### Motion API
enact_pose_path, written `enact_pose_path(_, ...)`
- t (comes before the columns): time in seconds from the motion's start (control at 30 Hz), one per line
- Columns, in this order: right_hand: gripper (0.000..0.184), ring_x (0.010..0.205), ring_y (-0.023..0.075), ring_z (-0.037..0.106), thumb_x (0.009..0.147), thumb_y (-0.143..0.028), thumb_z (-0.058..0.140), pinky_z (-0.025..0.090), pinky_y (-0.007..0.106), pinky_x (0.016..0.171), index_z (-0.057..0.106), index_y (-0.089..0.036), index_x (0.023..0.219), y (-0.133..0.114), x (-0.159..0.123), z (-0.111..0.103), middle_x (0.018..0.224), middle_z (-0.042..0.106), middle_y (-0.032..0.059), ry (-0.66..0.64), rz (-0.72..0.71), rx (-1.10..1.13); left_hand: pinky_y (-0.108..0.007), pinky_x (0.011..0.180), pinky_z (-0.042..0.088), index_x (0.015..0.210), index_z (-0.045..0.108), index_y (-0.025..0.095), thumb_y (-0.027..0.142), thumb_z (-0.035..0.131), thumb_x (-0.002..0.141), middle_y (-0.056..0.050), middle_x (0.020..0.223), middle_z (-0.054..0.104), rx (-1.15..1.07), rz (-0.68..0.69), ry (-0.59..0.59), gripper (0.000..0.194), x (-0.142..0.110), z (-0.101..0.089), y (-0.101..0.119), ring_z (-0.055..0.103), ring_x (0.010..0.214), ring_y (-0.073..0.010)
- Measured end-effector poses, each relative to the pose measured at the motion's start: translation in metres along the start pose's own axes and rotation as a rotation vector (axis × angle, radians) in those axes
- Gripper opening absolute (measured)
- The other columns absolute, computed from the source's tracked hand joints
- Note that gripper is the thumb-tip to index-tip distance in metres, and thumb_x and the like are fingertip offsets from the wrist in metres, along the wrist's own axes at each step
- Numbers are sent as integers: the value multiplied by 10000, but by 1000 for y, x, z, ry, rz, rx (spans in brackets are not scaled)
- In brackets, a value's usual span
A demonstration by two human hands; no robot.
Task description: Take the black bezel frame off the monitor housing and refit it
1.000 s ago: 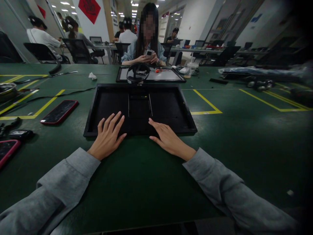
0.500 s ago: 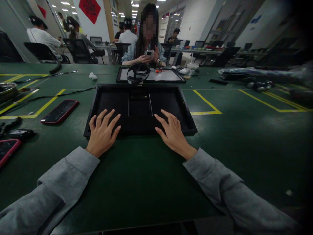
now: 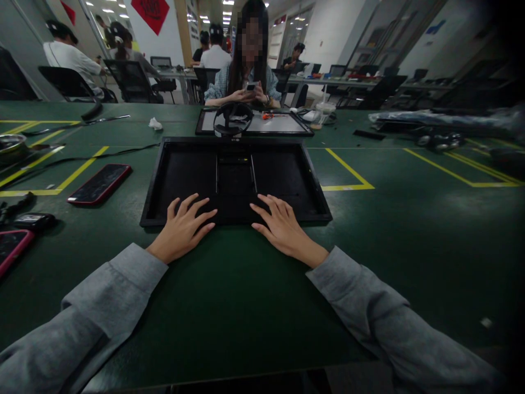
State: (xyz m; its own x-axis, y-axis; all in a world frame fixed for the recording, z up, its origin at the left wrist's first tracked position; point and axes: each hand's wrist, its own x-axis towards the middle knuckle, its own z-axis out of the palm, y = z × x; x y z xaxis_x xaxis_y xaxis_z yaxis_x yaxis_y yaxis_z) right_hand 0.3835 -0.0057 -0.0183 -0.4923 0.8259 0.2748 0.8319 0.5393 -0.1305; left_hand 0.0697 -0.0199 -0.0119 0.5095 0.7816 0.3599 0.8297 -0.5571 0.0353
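A shallow black rectangular frame (image 3: pixel 283 164), like a monitor's housing, lies on the green table (image 3: pixel 246 306) before me. Two thin metal rails flank a recess at its middle. My left hand (image 3: pixel 180 227) hovers over or rests on the near edge, left of centre, fingers spread. Opposite it, my right hand (image 3: pixel 285 227) is at the same edge right of centre, its fingers also apart. Neither hand holds anything. I cannot tell whether the fingertips touch the frame. Past the far edge stands a black ring-shaped headband (image 3: pixel 233 119).
Behind the frame is a second black-edged panel (image 3: pixel 283 123) with an orange-handled tool (image 3: pixel 268 116) on it. A red-edged phone (image 3: pixel 99 185) lies to the left. A person (image 3: pixel 246 82) sits across the table, holding a phone. Plastic-wrapped parts (image 3: pixel 443 120) are at right.
Both my hands have moved inward toward each other along the frame's near edge, and their fingers sit slightly lower. The person opposite has brought both hands together around the phone.
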Motion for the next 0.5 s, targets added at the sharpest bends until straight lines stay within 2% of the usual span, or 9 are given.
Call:
enact_pose_path(0.17,702,1551,355,280,1054,-653,264,320,608,1231,300,-293,1654,0,-1,1,1688,309,126,27,33,16,-664,1244,155,1487,589,303,455,503,1038,-106,1666,405,-10,-89,96,481,1,-1,-1,286,1563,-361)
enact_pose_path(0.3,668,1540,342,302,1057,-650,240,327,588,1231,441,-286,1579,0,0,0,1664,349,122,-13,8,-3,-663,1234,176,1302,710,329,426,473,1051,-62,1536,572,-64,-36,10,360,1,-3,-4,319,1544,-347)
enact_pose_path(0.37,674,1531,344,315,1055,-656,236,336,589,1224,462,-277,1565,1,0,0,1658,358,127,-22,10,-5,-658,1217,209,1251,727,318,425,462,1054,-68,1510,593,-71,-48,8,347,2,-4,-4,351,1523,-342)
enact_pose_path(0.5,699,1527,343,318,1055,-657,244,335,587,1224,414,-248,1596,1,0,1,1649,365,145,-16,15,4,-658,1202,227,1333,688,307,445,472,1050,-99,1548,548,-43,-74,31,381,2,-2,-2,366,1510,-347)
